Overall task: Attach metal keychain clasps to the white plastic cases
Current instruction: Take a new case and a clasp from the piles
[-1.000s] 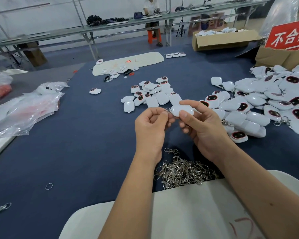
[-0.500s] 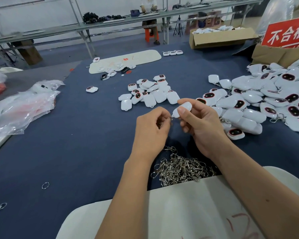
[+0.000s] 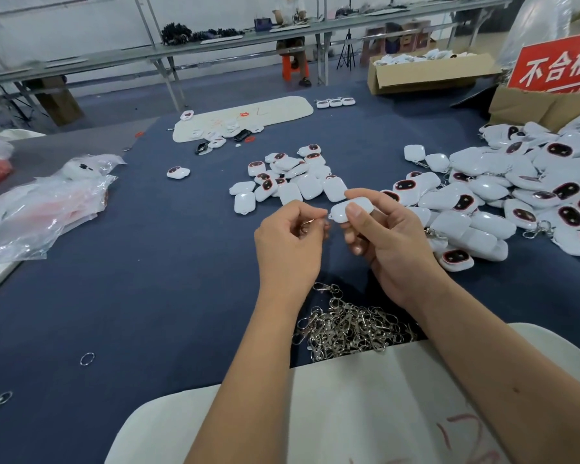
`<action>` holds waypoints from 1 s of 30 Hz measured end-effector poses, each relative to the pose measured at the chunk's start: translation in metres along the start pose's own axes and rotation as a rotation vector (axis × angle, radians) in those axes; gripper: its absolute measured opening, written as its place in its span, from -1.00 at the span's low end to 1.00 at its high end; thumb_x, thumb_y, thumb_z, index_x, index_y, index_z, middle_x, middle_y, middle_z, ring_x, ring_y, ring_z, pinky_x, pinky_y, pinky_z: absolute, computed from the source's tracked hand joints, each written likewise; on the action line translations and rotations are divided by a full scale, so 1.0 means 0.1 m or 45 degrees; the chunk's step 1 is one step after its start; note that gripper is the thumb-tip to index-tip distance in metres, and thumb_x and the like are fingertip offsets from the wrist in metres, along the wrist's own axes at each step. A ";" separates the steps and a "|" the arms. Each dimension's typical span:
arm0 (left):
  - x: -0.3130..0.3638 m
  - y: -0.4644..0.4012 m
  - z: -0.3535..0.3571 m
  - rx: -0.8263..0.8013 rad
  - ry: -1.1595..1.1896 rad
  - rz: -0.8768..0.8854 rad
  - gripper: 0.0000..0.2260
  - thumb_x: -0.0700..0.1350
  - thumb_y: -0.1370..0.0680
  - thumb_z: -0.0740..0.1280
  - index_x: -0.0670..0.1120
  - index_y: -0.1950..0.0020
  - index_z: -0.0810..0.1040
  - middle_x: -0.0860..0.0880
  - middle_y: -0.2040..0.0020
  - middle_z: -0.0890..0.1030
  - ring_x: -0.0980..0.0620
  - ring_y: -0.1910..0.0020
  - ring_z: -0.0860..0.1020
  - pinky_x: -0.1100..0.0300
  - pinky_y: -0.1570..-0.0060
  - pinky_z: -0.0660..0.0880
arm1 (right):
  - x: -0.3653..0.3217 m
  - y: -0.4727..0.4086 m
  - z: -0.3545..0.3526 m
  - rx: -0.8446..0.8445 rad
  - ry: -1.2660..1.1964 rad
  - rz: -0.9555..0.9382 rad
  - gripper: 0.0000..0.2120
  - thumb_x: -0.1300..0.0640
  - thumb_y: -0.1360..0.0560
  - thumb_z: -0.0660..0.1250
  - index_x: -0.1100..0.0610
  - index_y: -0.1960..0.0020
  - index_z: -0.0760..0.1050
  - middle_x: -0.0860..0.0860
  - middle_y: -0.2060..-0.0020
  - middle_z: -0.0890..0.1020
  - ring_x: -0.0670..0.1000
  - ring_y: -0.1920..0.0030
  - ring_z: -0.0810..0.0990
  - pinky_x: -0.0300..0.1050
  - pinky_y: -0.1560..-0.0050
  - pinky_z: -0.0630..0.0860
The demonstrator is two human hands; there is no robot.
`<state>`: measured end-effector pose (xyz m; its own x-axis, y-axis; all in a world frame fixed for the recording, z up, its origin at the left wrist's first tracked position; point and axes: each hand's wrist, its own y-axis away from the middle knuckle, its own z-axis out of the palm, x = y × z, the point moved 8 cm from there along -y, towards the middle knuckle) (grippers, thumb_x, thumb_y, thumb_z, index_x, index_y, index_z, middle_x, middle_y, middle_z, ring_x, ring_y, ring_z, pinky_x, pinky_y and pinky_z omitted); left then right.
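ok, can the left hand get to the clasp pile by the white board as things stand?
Probably yes, once freed. The clasp pile lies open on the blue mat below the left hand, nothing covering it. But that hand is pinching a clasp now, beside the white case in the right hand.

You are looking at a bright, evenly lit scene under soft light from overhead. Your hands cast only faint shadows on the blue table cover. White glare spots shine on the glossy white cases at the right and on the plastic bags at the left. The wide lens bends the far metal benches, and the far background looks soft.
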<state>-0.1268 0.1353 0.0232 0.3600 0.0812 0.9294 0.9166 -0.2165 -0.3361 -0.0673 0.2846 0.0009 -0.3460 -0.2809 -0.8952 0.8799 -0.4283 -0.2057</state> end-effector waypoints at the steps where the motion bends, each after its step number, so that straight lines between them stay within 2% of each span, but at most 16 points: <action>1: 0.01 0.01 0.01 -0.017 -0.089 0.034 -0.80 -0.31 -0.54 0.42 0.00 0.14 0.69 0.07 0.25 0.70 0.01 0.21 0.69 0.00 0.06 0.66 | 0.00 0.00 -0.01 0.015 0.016 -0.005 -0.71 0.22 -0.61 0.38 0.30 -0.30 0.53 -0.03 0.35 0.63 -0.09 0.42 0.51 -0.27 0.38 0.47; 5: 0.02 0.04 0.06 -0.050 -0.168 0.057 -0.82 -0.27 -0.55 0.43 0.02 0.12 0.68 0.11 0.25 0.69 0.05 0.22 0.68 0.09 0.10 0.64 | -0.03 0.00 -0.08 0.114 0.127 -0.077 -0.79 0.20 -0.61 0.43 0.24 -0.21 0.58 -0.01 0.38 0.61 -0.06 0.44 0.51 -0.24 0.42 0.44; 9: 0.03 0.06 0.10 -0.045 -0.256 0.106 -0.86 -0.23 -0.57 0.43 0.03 0.03 0.68 0.16 0.19 0.69 0.21 0.14 0.65 0.37 0.10 0.54 | -0.05 0.01 -0.15 0.241 0.201 -0.123 -0.91 0.11 -0.58 0.48 0.03 -0.06 0.61 0.05 0.43 0.56 -0.02 0.52 0.45 -0.25 0.54 0.33; 11: 0.01 0.05 0.10 -0.031 -0.433 0.142 -0.85 -0.19 -0.57 0.42 0.04 -0.06 0.66 0.17 0.07 0.67 0.17 -0.01 0.60 0.28 -0.03 0.52 | -0.05 0.02 -0.20 0.341 0.171 -0.133 -0.85 0.12 -0.58 0.48 -0.02 -0.12 0.59 0.06 0.41 0.58 -0.03 0.51 0.46 -0.25 0.54 0.35; 13: -0.01 0.00 0.11 -0.035 -0.674 0.172 -0.81 -0.15 -0.55 0.42 0.03 -0.15 0.63 0.12 -0.10 0.64 0.05 -0.19 0.49 0.21 -0.19 0.41 | -0.07 0.03 -0.27 0.448 0.213 -0.172 -0.69 0.13 -0.59 0.46 -0.05 -0.29 0.52 0.03 0.36 0.62 -0.04 0.47 0.52 -0.23 0.51 0.41; 15: -0.05 -0.09 0.11 -0.047 -0.873 0.149 -0.75 -0.10 -0.56 0.41 0.01 -0.24 0.59 0.03 -0.23 0.57 -0.03 -0.31 0.37 0.28 -0.23 0.23 | -0.11 0.05 -0.30 0.502 0.307 -0.233 -0.48 0.16 -0.59 0.45 -0.07 -0.48 0.36 0.00 0.28 0.66 -0.04 0.41 0.58 -0.22 0.46 0.47; 17: -0.13 -0.22 0.13 -0.129 -1.028 0.077 -0.63 -0.07 -0.59 0.36 -0.03 -0.39 0.51 -0.05 -0.41 0.46 -0.08 -0.46 0.26 0.22 -0.35 0.18 | -0.12 0.07 -0.29 0.514 0.388 -0.276 -0.34 0.21 -0.59 0.42 -0.05 -0.59 0.22 -0.01 0.20 0.67 -0.04 0.36 0.64 -0.22 0.41 0.52; 19: -0.24 -0.34 0.19 -0.300 -1.186 0.012 -0.53 -0.03 -0.65 0.28 -0.08 -0.55 0.35 -0.08 -0.61 0.25 -0.12 -0.61 0.08 0.07 -0.52 0.16 | -0.13 0.08 -0.27 0.498 0.461 -0.277 -0.35 0.23 -0.59 0.39 -0.03 -0.59 0.21 -0.03 0.16 0.66 -0.04 0.34 0.65 -0.21 0.41 0.53; 20: -0.26 -0.37 0.23 -0.373 -1.240 0.002 -0.51 -0.04 -0.67 0.23 -0.11 -0.59 0.29 -0.07 -0.65 0.17 -0.11 -0.64 0.03 0.03 -0.55 0.14 | -0.13 0.08 -0.25 0.477 0.510 -0.276 -0.41 0.24 -0.60 0.37 -0.01 -0.55 0.25 -0.05 0.15 0.66 -0.05 0.35 0.66 -0.19 0.41 0.54; 22: -0.24 -0.38 0.27 -0.420 -1.250 0.063 -0.58 -0.12 -0.68 0.19 -0.15 -0.55 0.33 -0.09 -0.60 0.28 -0.12 -0.61 0.12 0.04 -0.55 0.14 | -0.15 0.08 -0.19 0.421 0.643 -0.283 -0.58 0.22 -0.61 0.36 0.02 -0.42 0.38 -0.06 0.17 0.65 -0.04 0.38 0.66 -0.08 0.38 0.56; 24: -0.16 -0.30 0.26 -0.367 -1.179 0.147 -0.68 -0.22 -0.64 0.20 -0.16 -0.40 0.44 -0.10 -0.41 0.46 -0.14 -0.47 0.32 0.09 -0.43 0.24 | -0.18 0.09 -0.12 0.365 0.770 -0.313 -0.72 0.23 -0.60 0.36 0.04 -0.28 0.47 -0.07 0.22 0.63 -0.01 0.39 0.65 0.01 0.29 0.58; 27: -0.08 -0.14 0.17 -0.308 -1.051 0.190 -0.66 -0.29 -0.60 0.18 -0.09 -0.34 0.52 -0.06 -0.30 0.54 -0.09 -0.31 0.45 0.12 -0.21 0.34 | -0.24 0.14 0.01 0.298 0.984 -0.420 -0.82 0.29 -0.58 0.36 0.06 -0.11 0.58 -0.12 0.25 0.62 -0.02 0.30 0.61 -0.13 0.18 0.57; 29: -0.05 -0.07 0.13 -0.312 -0.983 0.216 -0.63 -0.31 -0.58 0.17 -0.04 -0.29 0.58 -0.02 -0.23 0.62 -0.06 -0.23 0.51 0.09 -0.15 0.42 | -0.25 0.16 0.13 0.195 1.130 -0.463 -0.82 0.33 -0.56 0.36 0.10 -0.07 0.63 -0.09 0.17 0.66 -0.05 0.18 0.59 -0.20 0.07 0.53; 30: -0.03 -0.04 0.11 -0.323 -0.946 0.223 -0.61 -0.32 -0.57 0.17 -0.01 -0.25 0.61 0.02 -0.14 0.65 -0.04 -0.15 0.54 0.09 -0.08 0.44 | -0.25 0.16 0.19 0.132 1.222 -0.490 -0.81 0.35 -0.55 0.36 0.13 -0.06 0.65 -0.06 0.11 0.68 -0.05 0.11 0.59 -0.18 -0.01 0.51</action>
<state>-0.1294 0.1464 0.0203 0.5982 0.6325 0.4921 0.8009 -0.4931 -0.3398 -0.0505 0.2683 0.0277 -0.1524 0.6729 -0.7238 0.7169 -0.4289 -0.5497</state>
